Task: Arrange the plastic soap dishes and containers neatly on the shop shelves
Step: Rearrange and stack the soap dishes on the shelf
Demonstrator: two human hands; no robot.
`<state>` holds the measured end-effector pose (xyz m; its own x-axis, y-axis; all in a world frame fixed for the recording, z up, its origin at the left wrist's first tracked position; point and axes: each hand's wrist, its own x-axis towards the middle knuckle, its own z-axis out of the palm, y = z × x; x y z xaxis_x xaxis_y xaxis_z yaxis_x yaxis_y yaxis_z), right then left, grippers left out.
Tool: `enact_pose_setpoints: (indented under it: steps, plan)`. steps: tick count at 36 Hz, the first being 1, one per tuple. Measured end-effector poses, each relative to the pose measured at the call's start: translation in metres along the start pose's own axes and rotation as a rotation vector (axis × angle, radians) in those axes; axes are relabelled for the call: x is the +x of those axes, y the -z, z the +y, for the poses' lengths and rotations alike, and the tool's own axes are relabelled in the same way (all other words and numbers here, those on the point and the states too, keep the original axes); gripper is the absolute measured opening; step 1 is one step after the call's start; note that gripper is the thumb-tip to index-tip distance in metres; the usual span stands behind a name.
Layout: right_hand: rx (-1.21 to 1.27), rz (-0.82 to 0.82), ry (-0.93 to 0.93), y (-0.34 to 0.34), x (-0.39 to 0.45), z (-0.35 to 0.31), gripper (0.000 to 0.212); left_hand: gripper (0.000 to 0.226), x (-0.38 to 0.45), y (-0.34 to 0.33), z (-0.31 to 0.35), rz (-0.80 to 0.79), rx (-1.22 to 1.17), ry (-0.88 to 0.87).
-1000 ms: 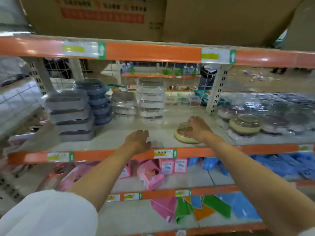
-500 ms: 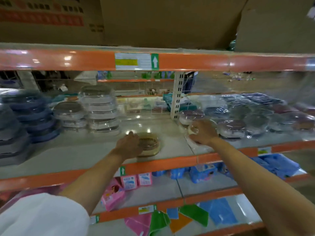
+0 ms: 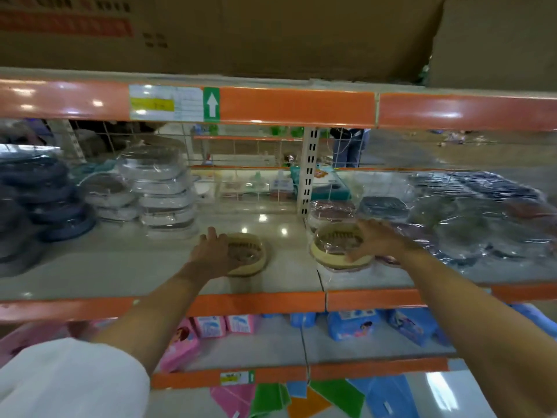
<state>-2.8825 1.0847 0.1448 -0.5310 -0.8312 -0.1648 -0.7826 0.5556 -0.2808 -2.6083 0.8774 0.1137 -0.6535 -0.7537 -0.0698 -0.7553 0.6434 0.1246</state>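
Note:
A beige soap dish [image 3: 251,254] with a slotted insert sits on the middle shelf [image 3: 120,267] near its front. My left hand [image 3: 211,251] holds its left side, fingers at the far rim and thumb at the near rim. To the right, my right hand [image 3: 375,241] grips a second beige soap dish [image 3: 331,245] in clear wrap, fingers over its top and thumb at its front rim. That dish lies at the left edge of a pile of wrapped dishes [image 3: 470,227].
Stacks of clear wrapped containers [image 3: 164,194] and dark blue ones [image 3: 51,203] stand at the back left. A white upright post [image 3: 307,176] divides the shelf. Cardboard boxes [image 3: 271,34] sit overhead. Pink packs [image 3: 211,327] and blue packs [image 3: 355,324] fill the lower shelf.
The view swung right. My right hand left the first beige dish and took hold of a second one in the right pile. My left hand moved from the shelf edge onto the first dish.

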Motion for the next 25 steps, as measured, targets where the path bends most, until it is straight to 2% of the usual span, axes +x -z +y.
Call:
enact_pose_setpoints:
  steps: [3, 10, 16, 20, 25]
  plan:
    - [-0.008, -0.042, -0.006, 0.003, 0.002, -0.007, 0.093, 0.08, 0.005, -0.001, 0.001, -0.002, -0.015, 0.017]
    - [0.208, -0.055, 0.02, -0.011, 0.023, -0.039, 0.088, 0.081, 0.012, -0.004, 0.0, 0.055, -0.118, 0.077]
    - [0.239, 0.013, 0.097, -0.026, 0.053, -0.087, 0.127, 0.091, 0.018, -0.007, -0.01, 0.047, -0.219, 0.179]
    - [0.285, 0.028, 0.12, -0.037, 0.064, -0.13, 0.105, 0.091, 0.022, -0.005, -0.027, 0.016, -0.212, 0.173]
    - [0.304, 0.028, 0.149, -0.057, 0.083, -0.167, 0.094, 0.095, 0.029, -0.006, -0.05, -0.053, -0.216, 0.163]
